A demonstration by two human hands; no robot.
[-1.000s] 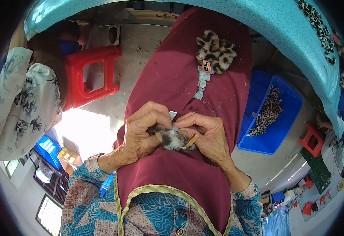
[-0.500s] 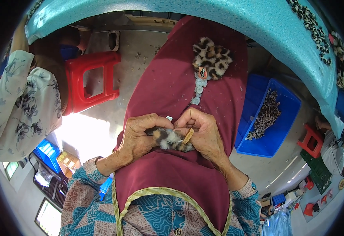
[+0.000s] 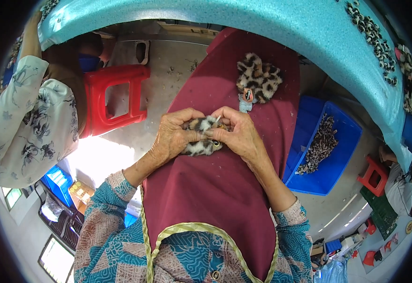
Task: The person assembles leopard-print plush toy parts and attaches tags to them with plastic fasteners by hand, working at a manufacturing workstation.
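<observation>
A small spotted plush piece (image 3: 200, 148), white, black and tan, is held over the apron between my hands. My left hand (image 3: 170, 136) is closed on its left side, thumb across the front. My right hand (image 3: 240, 134) pinches its right upper part, where a thin white sliver sticks up by the fingertips. A round yellow-rimmed eye (image 3: 216, 143) shows on the fur below my right thumb. Farther up my lap lies another spotted plush piece (image 3: 265, 78), with an orange-and-black label (image 3: 248, 94) and a strip of clear plastic discs (image 3: 245, 105) beside it.
A blue bin (image 3: 288, 175) with many small spotted pieces stands at my right. A turquoise-covered table (image 3: 281, 23) curves across the far side, more pieces on it. At left are a red stool (image 3: 116, 75) and a person in a floral sleeve (image 3: 20, 80).
Both hands have moved away from my body with the plush piece, which has turned so its eye shows. They now cover part of the disc strip.
</observation>
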